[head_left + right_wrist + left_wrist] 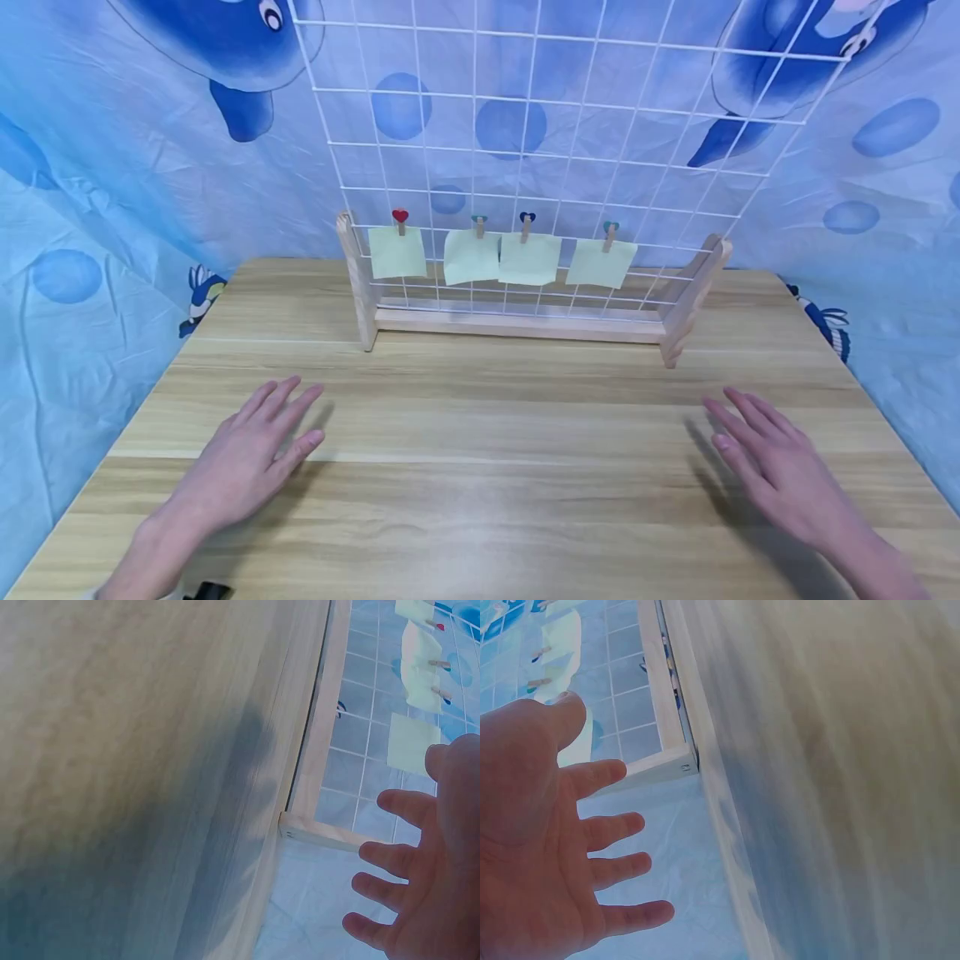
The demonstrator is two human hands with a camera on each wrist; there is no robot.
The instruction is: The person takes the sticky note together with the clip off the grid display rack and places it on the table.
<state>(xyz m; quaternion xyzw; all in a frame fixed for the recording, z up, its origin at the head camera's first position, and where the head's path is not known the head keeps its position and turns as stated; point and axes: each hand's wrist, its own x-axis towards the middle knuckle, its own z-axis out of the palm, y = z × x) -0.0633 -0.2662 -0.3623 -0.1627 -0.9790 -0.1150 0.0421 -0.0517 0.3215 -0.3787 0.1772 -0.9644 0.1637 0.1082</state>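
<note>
My left hand (243, 458) hovers above the left part of the table, fingers spread and holding nothing. On the other side my right hand (780, 471) is likewise spread over the table with nothing in it. Beyond both hands stands a white wire grid (570, 200) in a wooden stand (517, 323). Several pale green paper notes hang along its lower rows: a left note (397, 254), two middle ones that meet at their edges, and a right note (602, 265). Small wooden clothespins hold them, topped with hearts, among them a red-heart clothespin (401, 221).
The wood-grain table (480, 433) spreads between my hands and the stand. Behind and beside it hangs a blue cloth (187, 183) printed with whales and bubbles. A small black object (210, 592) shows near my left wrist at the bottom edge.
</note>
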